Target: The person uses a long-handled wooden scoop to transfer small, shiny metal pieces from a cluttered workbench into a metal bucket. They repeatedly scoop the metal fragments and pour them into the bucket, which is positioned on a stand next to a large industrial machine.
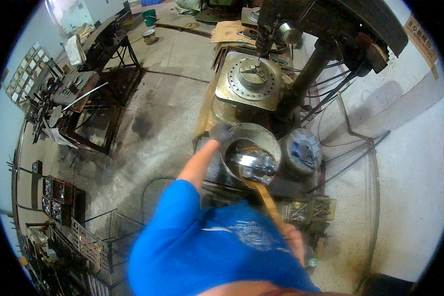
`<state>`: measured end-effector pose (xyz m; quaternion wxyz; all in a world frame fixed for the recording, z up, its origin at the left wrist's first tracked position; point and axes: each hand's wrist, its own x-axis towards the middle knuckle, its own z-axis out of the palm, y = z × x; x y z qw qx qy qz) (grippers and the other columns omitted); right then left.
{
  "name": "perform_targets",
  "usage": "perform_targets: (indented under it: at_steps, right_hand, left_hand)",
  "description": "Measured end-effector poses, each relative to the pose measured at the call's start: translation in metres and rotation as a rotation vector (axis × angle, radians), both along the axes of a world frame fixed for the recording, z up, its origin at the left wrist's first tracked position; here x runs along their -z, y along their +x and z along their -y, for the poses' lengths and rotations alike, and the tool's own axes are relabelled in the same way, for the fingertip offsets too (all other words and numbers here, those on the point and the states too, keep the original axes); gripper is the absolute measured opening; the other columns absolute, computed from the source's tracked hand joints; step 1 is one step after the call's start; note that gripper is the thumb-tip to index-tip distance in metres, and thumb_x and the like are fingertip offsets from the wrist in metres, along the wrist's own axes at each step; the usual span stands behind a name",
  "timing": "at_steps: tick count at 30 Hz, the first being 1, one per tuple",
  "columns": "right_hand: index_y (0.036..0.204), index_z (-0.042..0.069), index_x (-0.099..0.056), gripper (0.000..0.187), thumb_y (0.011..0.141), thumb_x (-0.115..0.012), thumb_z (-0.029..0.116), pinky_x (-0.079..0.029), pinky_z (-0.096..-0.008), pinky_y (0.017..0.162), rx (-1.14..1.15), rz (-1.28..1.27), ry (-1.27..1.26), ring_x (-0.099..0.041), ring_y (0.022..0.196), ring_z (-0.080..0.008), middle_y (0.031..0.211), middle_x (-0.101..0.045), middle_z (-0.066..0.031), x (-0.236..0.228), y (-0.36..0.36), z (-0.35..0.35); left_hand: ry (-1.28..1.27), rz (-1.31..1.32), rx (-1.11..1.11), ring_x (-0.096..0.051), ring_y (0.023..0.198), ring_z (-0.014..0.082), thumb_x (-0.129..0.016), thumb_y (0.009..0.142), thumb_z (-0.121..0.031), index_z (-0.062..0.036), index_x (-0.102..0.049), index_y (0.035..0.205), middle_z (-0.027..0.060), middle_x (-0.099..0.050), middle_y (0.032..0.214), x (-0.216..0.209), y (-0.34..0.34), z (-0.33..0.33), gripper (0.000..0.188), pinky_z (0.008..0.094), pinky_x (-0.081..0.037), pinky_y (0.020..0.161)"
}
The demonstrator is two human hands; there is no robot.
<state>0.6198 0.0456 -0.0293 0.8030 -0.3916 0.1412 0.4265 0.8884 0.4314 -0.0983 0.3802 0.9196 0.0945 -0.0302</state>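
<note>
Blue shirt lies nearest; left hand grips pot, right hand stick, near grey drum and drill press.

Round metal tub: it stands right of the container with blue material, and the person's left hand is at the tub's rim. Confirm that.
Wrong side: the head view shows the round metal tub standing left of the container with blue material. The left hand is at the tub's rim.
</note>
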Motion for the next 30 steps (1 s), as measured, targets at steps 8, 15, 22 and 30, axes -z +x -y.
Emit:
perform_targets:
  at_steps: [8,15,22,30]
  right_hand:
    - [0.108,-0.002,-0.047,0.061,0.057,-0.064,0.028,-0.027,-0.013,0.036,-0.017,-0.002,0.012,-0.038,0.05,-0.0028,0.069,-0.048,-0.0001,-0.002,0.0,-0.001]
    - [0.108,-0.002,-0.047,0.061,0.057,-0.064,0.028,-0.027,-0.0129,0.036,-0.023,0.0,0.022,-0.037,0.05,-0.0028,0.068,-0.047,0.0001,-0.003,0.0,-0.002]
    - [0.107,-0.002,-0.048,0.06,0.058,-0.064,0.028,-0.027,-0.0128,0.036,-0.025,-0.001,0.039,-0.037,0.05,-0.0027,0.068,-0.047,0.0002,-0.003,0.0,-0.004]
    - [0.106,-0.002,-0.048,0.057,0.059,-0.063,0.026,-0.027,-0.0127,0.036,-0.023,0.001,0.07,-0.037,0.049,-0.0029,0.067,-0.046,0.0003,-0.01,0.0,-0.007]
  left_hand:
    - [-0.007,0.032,0.035,-0.058,0.089,0.0307,-0.062,0.066,-0.033,-0.0123,-0.063,0.097,0.0146,-0.061,0.096,0.006,0.002,-0.002,0.037,0.0381,-0.045,0.078]
    - [0.014,0.079,-0.001,-0.06,0.083,0.0278,-0.063,0.064,-0.027,-0.0158,-0.064,0.094,0.0127,-0.063,0.089,0.009,0.003,-0.001,0.031,0.0371,-0.046,0.075]
    - [0.02,0.05,-0.001,-0.059,0.086,0.0287,-0.062,0.066,-0.032,-0.0144,-0.064,0.095,0.0125,-0.062,0.092,0.003,0.0,0.0,0.034,0.0372,-0.045,0.076]
    - [0.055,0.095,0.019,-0.057,0.092,0.0296,-0.058,0.071,-0.042,-0.0124,-0.062,0.099,0.0124,-0.061,0.098,0.013,0.001,-0.001,0.041,0.0376,-0.044,0.079]
